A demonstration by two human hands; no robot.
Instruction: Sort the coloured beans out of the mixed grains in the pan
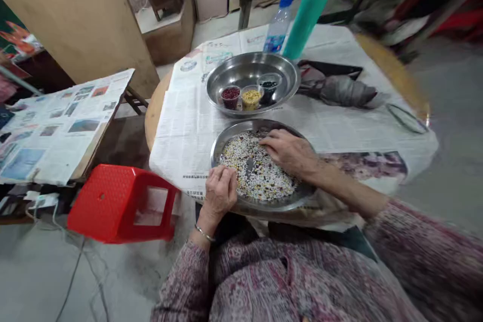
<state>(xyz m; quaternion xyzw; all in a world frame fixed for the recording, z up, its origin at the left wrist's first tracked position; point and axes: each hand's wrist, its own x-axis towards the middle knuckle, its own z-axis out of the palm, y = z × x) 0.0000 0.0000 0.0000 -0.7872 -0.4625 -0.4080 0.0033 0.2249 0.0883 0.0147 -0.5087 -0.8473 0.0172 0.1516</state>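
Note:
A round metal tray lies in front of me, spread with mixed grains, mostly white with yellow and dark ones among them. My left hand is closed at the tray's left rim, its fingers curled together; what they hold, if anything, is hidden. Over the right part of the tray, my right hand reaches down with bent fingers, its fingertips at the grains. Behind stands a metal basin with clear cups of dark red beans, yellow grains and black beans.
Newspaper covers the round table. A water bottle, a tall teal container and a crumpled grey bag stand or lie beyond the basin. A red stool is at the left, near a newspaper-covered table.

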